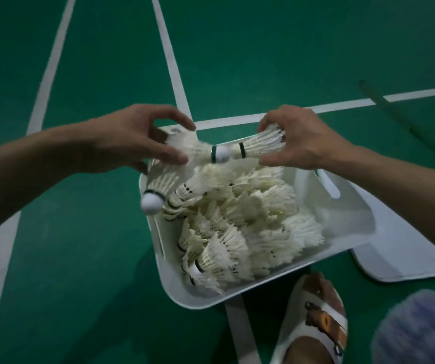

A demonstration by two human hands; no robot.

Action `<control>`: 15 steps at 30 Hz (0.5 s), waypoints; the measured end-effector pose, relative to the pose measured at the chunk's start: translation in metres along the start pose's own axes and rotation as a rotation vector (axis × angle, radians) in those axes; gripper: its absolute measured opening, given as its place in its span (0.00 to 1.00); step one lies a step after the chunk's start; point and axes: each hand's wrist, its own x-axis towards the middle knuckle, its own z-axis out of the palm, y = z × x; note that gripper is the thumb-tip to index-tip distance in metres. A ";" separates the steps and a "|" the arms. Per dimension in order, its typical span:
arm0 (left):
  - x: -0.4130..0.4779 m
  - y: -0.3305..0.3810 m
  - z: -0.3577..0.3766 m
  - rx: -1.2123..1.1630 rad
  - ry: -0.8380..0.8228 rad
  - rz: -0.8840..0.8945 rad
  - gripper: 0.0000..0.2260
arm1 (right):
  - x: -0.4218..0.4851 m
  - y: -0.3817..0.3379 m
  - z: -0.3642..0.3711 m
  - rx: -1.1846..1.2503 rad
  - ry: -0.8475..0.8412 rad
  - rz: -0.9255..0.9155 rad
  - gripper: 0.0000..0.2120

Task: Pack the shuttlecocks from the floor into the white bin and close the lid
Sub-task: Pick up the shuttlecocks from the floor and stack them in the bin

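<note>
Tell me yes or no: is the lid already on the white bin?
No. The lid lies flat on the green floor beside the white bin, which stands open and full of shuttlecocks.

I have one view only, from the head camera, looking steeply down and slightly forward over the white bin (240,292) on the green floor (79,258). It sits close, within arm's reach, its wide angle bending the court lines (169,59) and catching a sandalled foot (318,313) at the bottom edge.

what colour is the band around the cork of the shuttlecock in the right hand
Black, on the white feather shuttlecock, clearest in the head view.
</note>
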 end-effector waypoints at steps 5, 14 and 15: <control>0.001 -0.005 0.017 0.188 -0.204 -0.150 0.31 | -0.008 0.019 0.013 0.026 -0.075 0.032 0.23; 0.030 0.007 0.046 0.369 -0.308 -0.324 0.40 | 0.001 0.015 0.033 0.088 0.001 0.054 0.26; 0.033 0.007 0.049 0.380 -0.319 -0.337 0.40 | 0.001 0.015 0.036 0.090 -0.004 0.054 0.26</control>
